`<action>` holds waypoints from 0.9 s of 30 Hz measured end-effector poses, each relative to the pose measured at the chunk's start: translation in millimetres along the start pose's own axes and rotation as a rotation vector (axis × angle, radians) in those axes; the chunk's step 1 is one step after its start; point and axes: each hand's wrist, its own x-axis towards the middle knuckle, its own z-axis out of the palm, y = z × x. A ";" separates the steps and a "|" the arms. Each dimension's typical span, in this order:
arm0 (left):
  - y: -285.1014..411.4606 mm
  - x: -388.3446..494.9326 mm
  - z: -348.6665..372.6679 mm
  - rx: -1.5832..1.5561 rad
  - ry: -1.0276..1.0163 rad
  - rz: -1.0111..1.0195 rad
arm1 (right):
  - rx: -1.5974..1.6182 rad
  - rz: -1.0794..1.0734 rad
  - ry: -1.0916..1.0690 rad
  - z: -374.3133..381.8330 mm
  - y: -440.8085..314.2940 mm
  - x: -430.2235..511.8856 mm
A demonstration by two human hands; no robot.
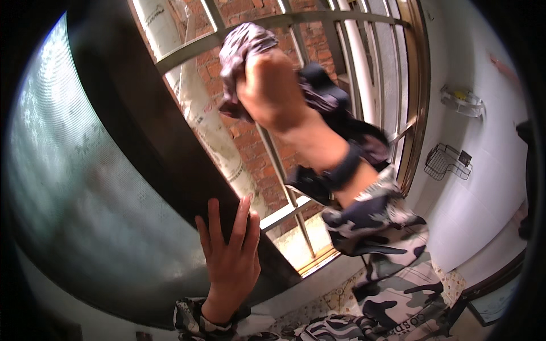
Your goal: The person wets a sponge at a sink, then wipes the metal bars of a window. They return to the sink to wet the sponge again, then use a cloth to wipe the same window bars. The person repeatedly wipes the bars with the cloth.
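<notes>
My right hand grips a crumpled cloth in front of the barred window opening. The cloth's dark loose end trails behind the wrist, and the hand is blurred. A dark band circles that wrist above a camouflage sleeve. My left hand lies with its fingers spread on the dark frame of a window sash, holding nothing. Textured frosted glass fills the sash on the left.
Metal security bars cross the opening, with a pale pipe and a brick wall behind. A wire corner rack and a clear shelf holding something yellow hang on the white wall at right.
</notes>
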 end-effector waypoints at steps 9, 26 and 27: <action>-1.7 1.0 6.1 0.062 0.072 0.035 | 0.433 0.306 -0.137 -35.9 -29.1 -186.0; 3.1 -3.3 11.4 -0.026 0.054 -0.028 | -0.138 0.123 -0.081 -32.4 75.4 -60.1; 4.1 -4.0 12.2 -0.014 0.044 -0.037 | -0.071 0.077 0.008 -31.4 72.3 -92.8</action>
